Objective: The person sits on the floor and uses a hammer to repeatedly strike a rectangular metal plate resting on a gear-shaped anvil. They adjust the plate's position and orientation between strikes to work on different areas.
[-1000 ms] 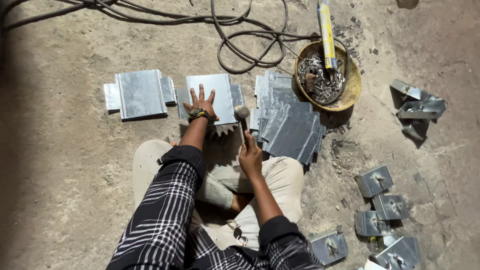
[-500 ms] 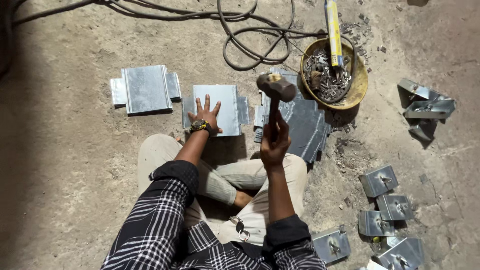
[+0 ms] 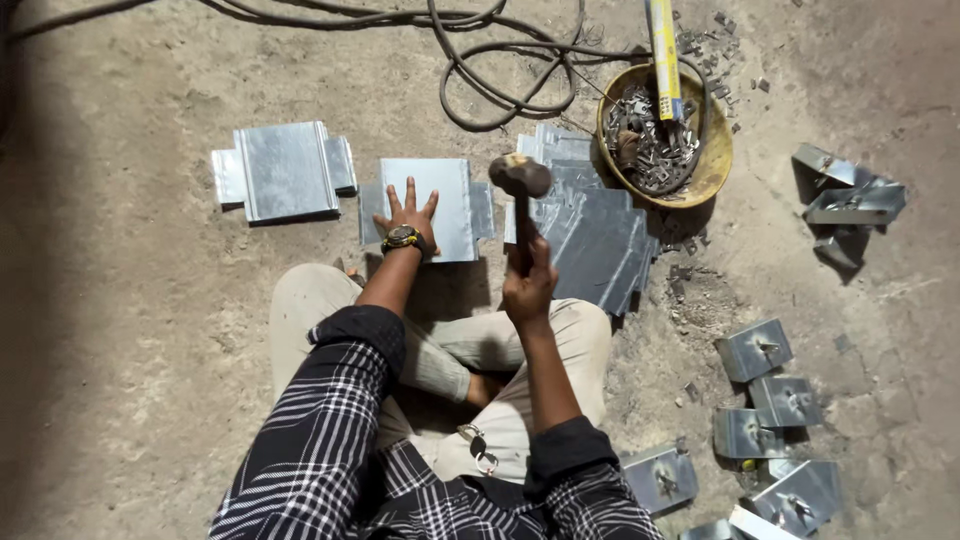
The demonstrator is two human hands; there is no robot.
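A stack of flat metal sheets (image 3: 600,240) lies on the dirt floor (image 3: 120,330) beside a yellow bowl of small metal parts (image 3: 712,165). Just left of the stack, a single notched sheet (image 3: 450,195) lies flat under the left hand (image 3: 406,218), fingers spread and grasping nothing. The right hand (image 3: 528,288) is clenched around the handle of a hammer (image 3: 519,178), whose head is raised over the sheet's right edge.
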